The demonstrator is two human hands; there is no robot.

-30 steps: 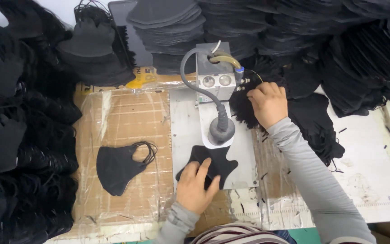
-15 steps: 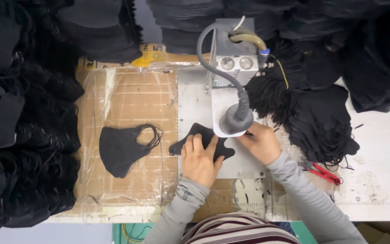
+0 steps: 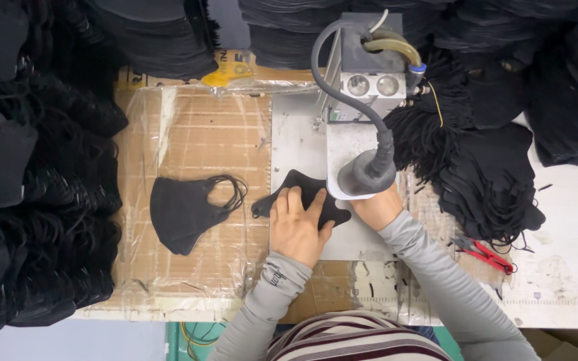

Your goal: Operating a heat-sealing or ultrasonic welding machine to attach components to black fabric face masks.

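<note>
Hiding right hand (image 3: 377, 208): machine head (image 3: 367, 175)

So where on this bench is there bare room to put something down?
Free: taped cardboard above the finished black mask, and white tabletop right of the red snips. Crowded: black fabric stacks left, and the welding head over both hands.

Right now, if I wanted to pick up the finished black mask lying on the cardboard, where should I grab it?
Probably by the ear loops. They lie bunched on the right edge of the mask, loose on the cardboard, so fingers coming from the right could hook under them. The cloth part lies flat, which makes it harder to pinch.
</note>
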